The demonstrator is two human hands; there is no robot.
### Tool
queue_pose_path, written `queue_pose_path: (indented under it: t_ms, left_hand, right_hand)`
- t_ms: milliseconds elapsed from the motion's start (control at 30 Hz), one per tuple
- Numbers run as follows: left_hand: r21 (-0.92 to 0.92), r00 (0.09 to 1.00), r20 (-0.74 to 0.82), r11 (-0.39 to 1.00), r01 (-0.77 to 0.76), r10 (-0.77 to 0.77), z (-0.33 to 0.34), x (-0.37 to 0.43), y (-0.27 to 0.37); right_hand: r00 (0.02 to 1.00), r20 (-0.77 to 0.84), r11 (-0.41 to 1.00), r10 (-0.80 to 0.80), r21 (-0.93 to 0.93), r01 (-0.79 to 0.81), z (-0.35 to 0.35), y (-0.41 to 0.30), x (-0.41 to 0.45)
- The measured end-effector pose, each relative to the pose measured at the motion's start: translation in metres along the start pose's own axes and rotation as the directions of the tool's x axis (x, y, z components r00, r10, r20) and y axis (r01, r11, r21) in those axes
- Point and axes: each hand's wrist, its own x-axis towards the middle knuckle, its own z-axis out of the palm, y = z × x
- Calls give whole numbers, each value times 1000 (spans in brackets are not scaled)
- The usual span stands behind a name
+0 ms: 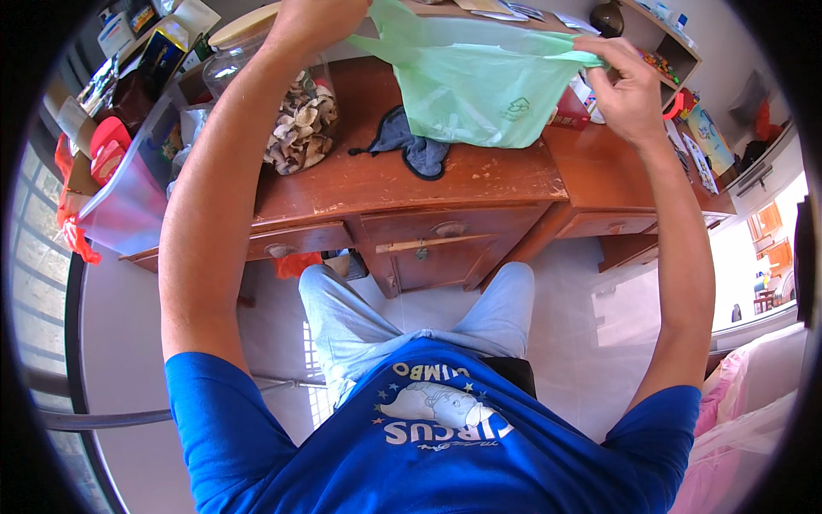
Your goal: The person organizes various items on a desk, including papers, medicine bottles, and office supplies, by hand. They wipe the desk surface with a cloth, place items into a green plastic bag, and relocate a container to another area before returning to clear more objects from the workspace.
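Observation:
A green translucent plastic bag [478,96] is stretched between my raised hands above the wooden desk [385,183]. At the top edge of the picture, my left hand [327,22] is at the bag's left handle; its fingers are partly cut off by the frame. My right hand [623,80] pinches the bag's right handle between thumb and fingers. The bag looks flat, with a printed mark near its lower right. Under its lower left edge lies a dark blue-grey cloth [420,151] with black trim, partly hidden by the bag.
Left of the cloth stands a glass jar [302,128] of dried pieces with a wooden lid [241,27]. A clear plastic bin [128,199] holds red items at far left. Behind the right hand are a red box [570,110] and a shelf with a dark vase [607,18].

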Motion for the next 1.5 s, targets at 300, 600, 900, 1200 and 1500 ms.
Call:
queue_pose_path:
  t_ms: [300,600,900,1200,1500]
  left_hand:
    - [-237,937,-22,908,-344,350,5,-22,117]
    - [-792,972,-10,592,-149,233,9,-155,98]
    - [-482,437,874,503,718,214,58,-318,72]
    - [-491,422,870,372,788,254,76,-324,77]
    - [-221,185,974,398,890,128,77,-308,55]
  right_hand:
    - [921,261,887,290,288,-361,-21,-83,29]
    - [812,440,368,384,734,-571,-19,-151,-19]
    - [923,285,814,258,451,-367,28,-216,-68]
    - [782,535,789,321,306,-533,-36,-166,-66]
    - [985,156,992,-78,-87,93,-44,-209,-116]
